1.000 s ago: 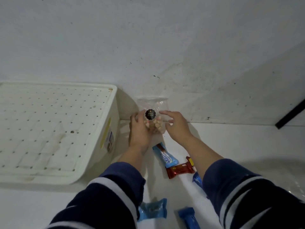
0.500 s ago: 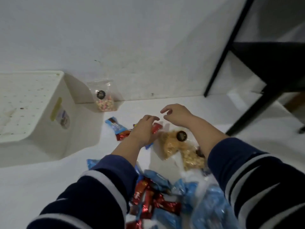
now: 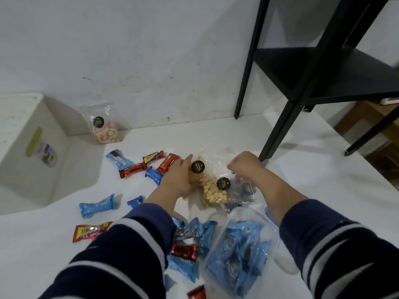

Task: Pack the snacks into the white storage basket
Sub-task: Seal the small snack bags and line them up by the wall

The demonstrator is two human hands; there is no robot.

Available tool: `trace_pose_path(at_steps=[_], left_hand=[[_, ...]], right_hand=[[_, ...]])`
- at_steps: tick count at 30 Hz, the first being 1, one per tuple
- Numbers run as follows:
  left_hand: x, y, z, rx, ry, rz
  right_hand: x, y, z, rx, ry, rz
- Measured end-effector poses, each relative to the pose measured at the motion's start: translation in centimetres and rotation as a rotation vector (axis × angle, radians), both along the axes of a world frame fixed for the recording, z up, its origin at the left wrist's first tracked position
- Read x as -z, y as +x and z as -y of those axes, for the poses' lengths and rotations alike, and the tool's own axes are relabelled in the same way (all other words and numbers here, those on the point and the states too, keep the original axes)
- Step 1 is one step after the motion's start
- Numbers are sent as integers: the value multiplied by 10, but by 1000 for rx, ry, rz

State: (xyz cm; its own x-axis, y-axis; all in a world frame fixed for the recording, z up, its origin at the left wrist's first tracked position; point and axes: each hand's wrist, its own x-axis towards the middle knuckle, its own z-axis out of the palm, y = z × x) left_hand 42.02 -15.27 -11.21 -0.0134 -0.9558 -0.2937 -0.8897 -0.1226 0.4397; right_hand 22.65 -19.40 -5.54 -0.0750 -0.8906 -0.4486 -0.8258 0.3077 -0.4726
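Observation:
The white storage basket [image 3: 32, 147] stands upside down at the left by the wall. My left hand [image 3: 176, 180] grips a clear bag of yellow crackers [image 3: 195, 178] with a black round sticker. A second cracker bag [image 3: 214, 194] lies just to its right. My right hand [image 3: 245, 167] hovers with curled fingers at the right edge of the gripped bag's clear top; whether it pinches the plastic is hidden. A pouch of pastel snacks [image 3: 105, 130] leans on the wall beside the basket.
Small wrapped bars, blue [image 3: 97, 206] and red [image 3: 132, 169], lie scattered between the basket and my hands. A clear bag of blue snack packs [image 3: 241, 255] sits near my right sleeve. A black shelf frame [image 3: 278, 126] stands at the right.
My view swung right from the basket to the snack pile. Both hands left the pastel pouch by the wall and came down onto the cracker bags, the left one closing round one.

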Motion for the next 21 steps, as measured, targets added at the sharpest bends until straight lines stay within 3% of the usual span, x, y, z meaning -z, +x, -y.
trace_pose_path(at_steps=[4,11,17,21], left_hand=[[4,-4,-23,-153,-24,-8],[12,-11,-57,-220,-90,156],[8,-16,-66,-287,-78,110],[6,-18,-65,-295,-66,22]], right_hand=[[0,3,4,13,-94,108],[-10,17,-3,-105,-259,200],[-6,22,-13,35,-216,426],[-7,20,-18,84,-177,439]])
